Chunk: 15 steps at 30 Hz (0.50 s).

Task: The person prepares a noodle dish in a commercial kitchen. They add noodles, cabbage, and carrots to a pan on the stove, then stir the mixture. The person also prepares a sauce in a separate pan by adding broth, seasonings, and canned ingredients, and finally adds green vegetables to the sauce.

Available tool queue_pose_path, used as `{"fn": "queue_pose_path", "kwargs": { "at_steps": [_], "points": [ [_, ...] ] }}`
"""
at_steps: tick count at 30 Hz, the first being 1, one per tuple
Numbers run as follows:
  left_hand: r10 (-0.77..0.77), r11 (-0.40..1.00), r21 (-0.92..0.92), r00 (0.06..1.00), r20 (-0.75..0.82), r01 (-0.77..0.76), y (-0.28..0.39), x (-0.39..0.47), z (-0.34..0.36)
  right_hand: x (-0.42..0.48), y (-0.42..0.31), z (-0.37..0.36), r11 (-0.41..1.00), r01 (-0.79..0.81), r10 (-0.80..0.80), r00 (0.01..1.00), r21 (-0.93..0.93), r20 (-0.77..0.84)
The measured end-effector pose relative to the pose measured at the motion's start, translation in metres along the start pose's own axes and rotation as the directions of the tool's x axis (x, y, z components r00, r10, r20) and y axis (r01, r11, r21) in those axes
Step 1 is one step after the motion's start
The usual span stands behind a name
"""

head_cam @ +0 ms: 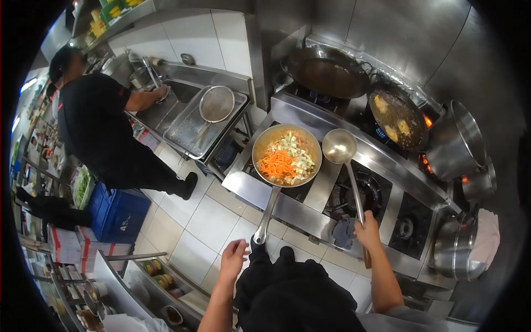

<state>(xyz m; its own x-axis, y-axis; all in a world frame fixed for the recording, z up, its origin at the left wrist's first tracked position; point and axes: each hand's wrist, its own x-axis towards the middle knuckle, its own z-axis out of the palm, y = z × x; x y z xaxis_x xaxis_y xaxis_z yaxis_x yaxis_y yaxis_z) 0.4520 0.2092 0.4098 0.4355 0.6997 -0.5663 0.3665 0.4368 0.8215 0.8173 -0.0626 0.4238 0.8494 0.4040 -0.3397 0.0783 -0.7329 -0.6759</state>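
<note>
My right hand (367,232) grips the wooden-ended handle of a large metal ladle (340,146), whose bowl hangs just right of the frying pan. My left hand (235,258) is beside the end of the pan's metal handle, fingers slightly curled and nothing seen in them. On the front left burner sits the frying pan (260,133). In it, shredded carrots (275,164) lie to the left of pale chopped pieces (305,162), with some brownish food below them. A dark grey cloth (344,232) rests on the stove's front edge, left of my right hand.
Behind, a dark wok (325,76) holds brown liquid; in another wok (399,116), golden pieces fry in oil over flames. Tall metal pots (454,143) stand on the right. At the left, a person (95,120) works at a sink beside a strainer (217,103). A blue bin (118,213) stands behind.
</note>
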Motion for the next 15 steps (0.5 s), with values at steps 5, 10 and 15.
{"fn": "queue_pose_path", "kwargs": {
  "at_steps": [5,10,15],
  "points": [
    [-0.084,0.993,-0.058,0.971,0.224,0.1,0.027,0.082,0.034,-0.05,-0.044,0.007,0.973,0.167,-0.161,0.986,0.162,-0.047],
    [-0.218,0.95,-0.062,0.793,0.569,0.305,0.046,0.111,0.065,-0.032,-0.053,0.058,0.969,0.233,-0.239,0.969,0.081,0.062],
    [-0.28,0.91,-0.042,0.686,0.671,0.412,0.031,0.115,0.054,-0.036,-0.09,0.075,0.919,0.209,-0.257,0.961,-0.336,-0.106]
  ]
}}
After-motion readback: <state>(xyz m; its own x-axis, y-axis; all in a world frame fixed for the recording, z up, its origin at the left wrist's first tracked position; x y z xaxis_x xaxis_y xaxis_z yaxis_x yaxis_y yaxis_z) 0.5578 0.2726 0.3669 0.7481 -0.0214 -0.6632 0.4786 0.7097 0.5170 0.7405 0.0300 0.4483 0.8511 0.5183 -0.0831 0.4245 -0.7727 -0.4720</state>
